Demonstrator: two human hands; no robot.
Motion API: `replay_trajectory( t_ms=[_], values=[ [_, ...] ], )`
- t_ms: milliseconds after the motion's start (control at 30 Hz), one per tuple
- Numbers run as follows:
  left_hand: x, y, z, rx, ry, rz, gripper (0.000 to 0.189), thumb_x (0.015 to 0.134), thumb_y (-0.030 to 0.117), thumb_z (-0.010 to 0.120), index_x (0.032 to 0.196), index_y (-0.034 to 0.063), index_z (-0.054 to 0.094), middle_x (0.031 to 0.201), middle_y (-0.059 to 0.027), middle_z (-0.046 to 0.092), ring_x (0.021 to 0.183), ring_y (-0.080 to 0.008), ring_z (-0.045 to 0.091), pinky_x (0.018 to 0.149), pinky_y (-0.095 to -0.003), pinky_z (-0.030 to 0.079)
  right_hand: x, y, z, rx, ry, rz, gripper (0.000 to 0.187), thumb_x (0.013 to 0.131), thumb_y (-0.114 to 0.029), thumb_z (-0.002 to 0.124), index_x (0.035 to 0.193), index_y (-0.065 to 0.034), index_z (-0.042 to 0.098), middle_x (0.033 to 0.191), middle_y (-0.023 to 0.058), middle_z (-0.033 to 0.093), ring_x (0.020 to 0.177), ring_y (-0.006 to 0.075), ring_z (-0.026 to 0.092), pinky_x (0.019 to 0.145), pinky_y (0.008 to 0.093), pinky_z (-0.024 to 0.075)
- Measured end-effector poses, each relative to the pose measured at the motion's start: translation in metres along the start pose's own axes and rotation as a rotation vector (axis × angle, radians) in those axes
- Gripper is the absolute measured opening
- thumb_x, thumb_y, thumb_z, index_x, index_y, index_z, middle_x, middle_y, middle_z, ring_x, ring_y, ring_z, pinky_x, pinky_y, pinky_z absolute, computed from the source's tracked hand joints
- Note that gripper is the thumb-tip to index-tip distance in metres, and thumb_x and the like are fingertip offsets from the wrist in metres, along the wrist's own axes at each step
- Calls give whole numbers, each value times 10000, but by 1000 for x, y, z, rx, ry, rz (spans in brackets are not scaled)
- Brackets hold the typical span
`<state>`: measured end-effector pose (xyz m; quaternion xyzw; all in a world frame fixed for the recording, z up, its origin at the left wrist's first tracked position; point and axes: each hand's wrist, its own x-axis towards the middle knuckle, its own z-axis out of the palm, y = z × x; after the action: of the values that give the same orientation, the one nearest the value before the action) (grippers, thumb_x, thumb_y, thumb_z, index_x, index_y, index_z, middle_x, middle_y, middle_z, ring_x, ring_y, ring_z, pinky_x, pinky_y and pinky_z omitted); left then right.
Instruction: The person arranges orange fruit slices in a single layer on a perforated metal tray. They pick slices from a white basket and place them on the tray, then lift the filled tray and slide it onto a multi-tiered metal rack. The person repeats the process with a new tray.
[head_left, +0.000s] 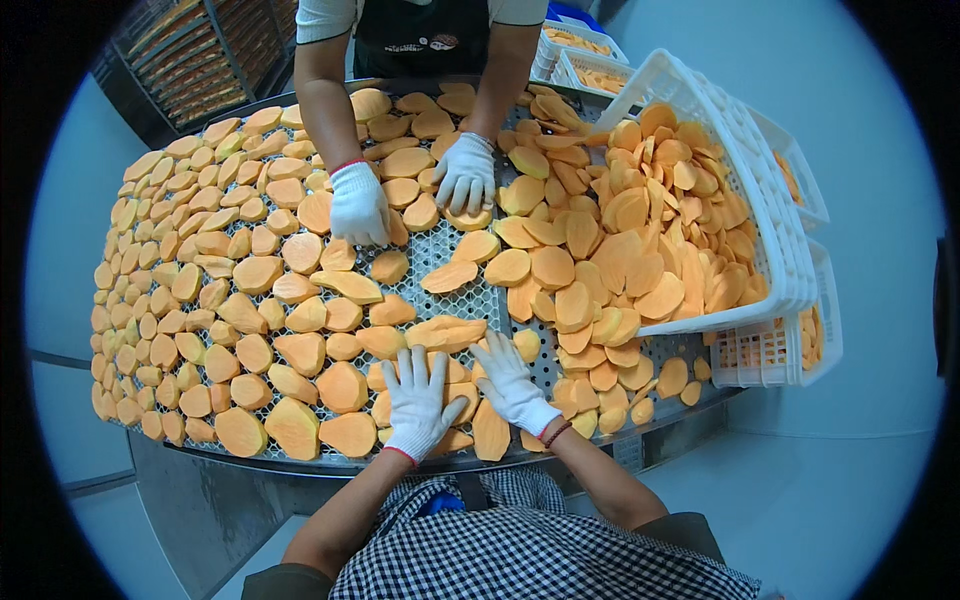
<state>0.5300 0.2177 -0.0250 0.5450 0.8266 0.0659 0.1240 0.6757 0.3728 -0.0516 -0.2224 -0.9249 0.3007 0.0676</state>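
My left hand (418, 403), in a white knit glove, lies palm down with fingers spread over orange sliced pieces, perhaps sweet potato, at the near edge of the table. Beside it to the right, my right hand (511, 379), gloved alike, rests flat with its fingertips by a long orange slice (447, 333). Whether a slice is gripped under either palm is hidden. Slices in rows cover a white mesh tray (442, 304) leftwards from my hands. To the right, a loose heap of slices (574, 304) spreads over a perforated metal surface.
Across the table a co-worker's two gloved hands (465, 176) touch slices. A white plastic crate (780, 247) lies tipped at the right, slices spilling out. More crates (825, 315) with slices stand beyond it and at the back (592, 64). A rack of loaded trays (187, 67) stands back left.
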Motion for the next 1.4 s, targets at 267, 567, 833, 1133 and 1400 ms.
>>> replay_trajectory(
  t_ms=[267,567,833,1133,1400],
  values=[
    [-3,-3,1,13,59,15,821,905,577,593,1500,51,387,1529,-285,295,1433,-494,224,1163,-683,69,122,-10,-43,-142,176,-219,485,865,-163,678,1336,-95,580,1408,181,535,1305,388,491,1112,472,388],
    [-2,-4,-4,-29,37,-5,797,910,574,586,1485,51,411,1519,-292,314,1427,-498,240,1164,-685,77,184,-7,-42,22,-271,-18,455,864,-296,733,1277,-126,645,1179,133,696,1097,324,625,986,415,484],
    [1,0,-6,-55,41,6,795,904,569,595,1483,55,415,1506,-295,335,1419,-504,255,1159,-691,90,166,11,-40,-122,12,45,442,866,-358,704,1263,-165,674,1304,92,633,1213,300,571,1039,417,461],
    [-1,0,-12,-79,24,-8,804,892,561,622,1489,60,422,1513,-309,319,1421,-518,249,1160,-694,87,195,30,-64,-356,-3,122,616,805,-297,778,1370,-172,566,1322,113,592,1213,323,555,1021,448,456],
    [2,2,-8,-49,12,-12,807,908,569,599,1503,60,403,1529,-314,310,1432,-521,241,1167,-693,75,228,-25,-1,-129,-51,-102,524,850,-395,742,1291,-152,599,1175,119,642,1096,318,638,934,443,528]
  ],
)
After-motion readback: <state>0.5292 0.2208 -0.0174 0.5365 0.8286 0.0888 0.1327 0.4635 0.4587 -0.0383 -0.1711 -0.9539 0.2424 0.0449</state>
